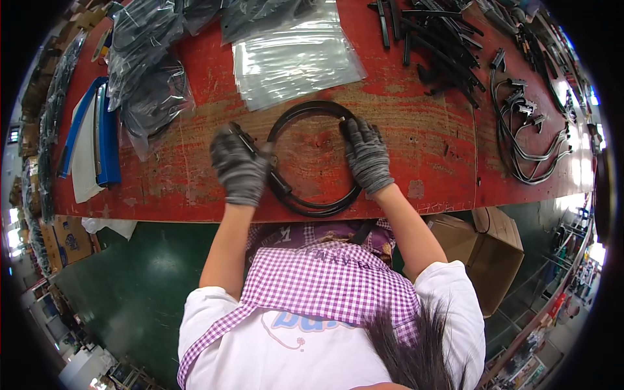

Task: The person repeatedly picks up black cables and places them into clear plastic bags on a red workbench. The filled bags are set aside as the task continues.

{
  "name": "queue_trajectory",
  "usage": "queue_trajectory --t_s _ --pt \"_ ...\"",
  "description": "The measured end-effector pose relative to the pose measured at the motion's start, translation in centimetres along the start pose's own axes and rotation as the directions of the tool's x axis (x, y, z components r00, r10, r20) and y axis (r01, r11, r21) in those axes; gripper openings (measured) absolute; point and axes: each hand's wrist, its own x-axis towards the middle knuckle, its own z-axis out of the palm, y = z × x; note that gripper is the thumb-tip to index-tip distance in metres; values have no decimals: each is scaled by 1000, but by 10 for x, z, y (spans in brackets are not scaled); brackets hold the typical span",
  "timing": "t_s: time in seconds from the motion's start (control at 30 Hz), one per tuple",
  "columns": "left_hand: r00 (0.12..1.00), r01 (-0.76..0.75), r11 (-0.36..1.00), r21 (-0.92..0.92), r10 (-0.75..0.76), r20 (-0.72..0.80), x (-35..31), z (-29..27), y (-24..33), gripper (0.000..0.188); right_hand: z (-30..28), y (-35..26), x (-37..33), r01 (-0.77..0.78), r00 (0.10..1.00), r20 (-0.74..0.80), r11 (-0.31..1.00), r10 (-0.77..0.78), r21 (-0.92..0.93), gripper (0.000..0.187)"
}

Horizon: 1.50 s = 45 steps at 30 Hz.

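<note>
A black cable (301, 109), wound into a ring of a few turns, lies on the red worktable between my hands. My right hand (368, 156), in a grey striped knit glove, is closed on the ring's right side, near a small light-coloured tip. My left hand (239, 168), gloved alike and smeared by motion, is at the ring's left side. A dark end piece (244, 138), seemingly the cable's, shows along its fingers, which look closed on it. Below that hand, a thicker black sleeve (279, 182) sits on the ring.
Clear plastic bags (296, 62) lie flat beyond the ring. Bagged dark cables (153, 84) are heaped at the far left, beside a blue holder (108, 140). Black strips (445, 49) lie at the far right, grey cables (520, 143) right of them. A cardboard box (487, 253) stands below the table edge.
</note>
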Motion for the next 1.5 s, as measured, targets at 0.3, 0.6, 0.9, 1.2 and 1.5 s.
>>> queue_trajectory --t_s 0.3,0.6,0.9,1.2,1.5 --pt "926 -265 940 -216 310 216 -4 6 77 66 14 -3 16 96 974 -222 960 -37 264 35" --pt "988 -136 990 -37 139 63 -17 19 58 77 -3 0 -3 169 980 -143 955 -137 244 40" --pt "986 -77 995 -66 85 141 -21 17 26 75 -90 168 77 -437 893 -163 895 419 -87 37" --pt "969 -169 984 62 154 191 -13 3 34 64 -119 243 92 -473 876 58 875 480 -100 49" --pt "957 -126 987 100 95 272 -18 9 24 72 -189 120 -2 66 982 144 936 -122 346 26"
